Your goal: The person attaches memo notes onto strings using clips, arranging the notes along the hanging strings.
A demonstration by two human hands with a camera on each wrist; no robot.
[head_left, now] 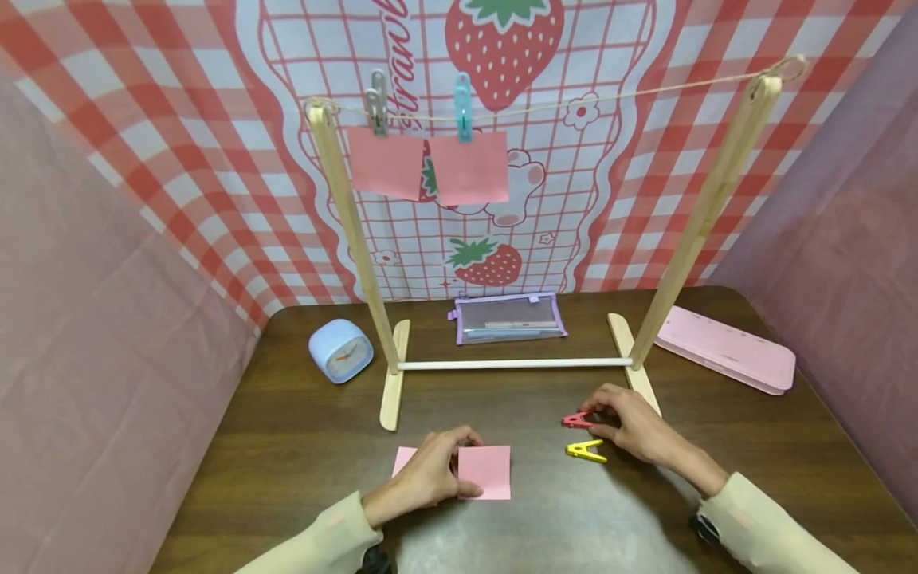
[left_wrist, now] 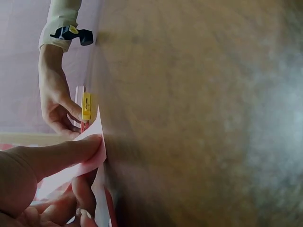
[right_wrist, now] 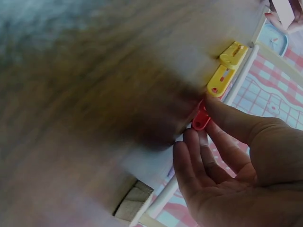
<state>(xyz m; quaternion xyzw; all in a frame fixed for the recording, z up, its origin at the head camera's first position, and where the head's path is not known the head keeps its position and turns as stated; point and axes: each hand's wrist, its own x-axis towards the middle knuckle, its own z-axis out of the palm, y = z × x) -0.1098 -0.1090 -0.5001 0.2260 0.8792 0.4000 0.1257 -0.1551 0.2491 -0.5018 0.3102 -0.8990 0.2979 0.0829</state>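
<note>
My left hand (head_left: 428,470) pinches a square pink paper note (head_left: 486,472) between thumb and fingers, just over the table. Another pink note (head_left: 404,457) lies partly hidden under that hand. On the right, my right hand (head_left: 638,425) has its thumb and fingertips around the handle end of a red clothespin (head_left: 576,419) at the tabletop. A yellow clothespin (head_left: 586,451) lies just in front of it; the right wrist view shows this yellow clothespin (right_wrist: 227,69) beside the thumb. Two pink notes hang from a string (head_left: 559,108), one under a grey clothespin (head_left: 377,104), the other under a blue clothespin (head_left: 463,108).
A wooden frame with a left post (head_left: 355,239), a right post (head_left: 699,231) and a white crossbar (head_left: 512,364) carries the string. Behind the bar lies a purple-edged mesh pouch (head_left: 511,319). A blue clock (head_left: 340,351) stands left, a pink case (head_left: 727,348) right.
</note>
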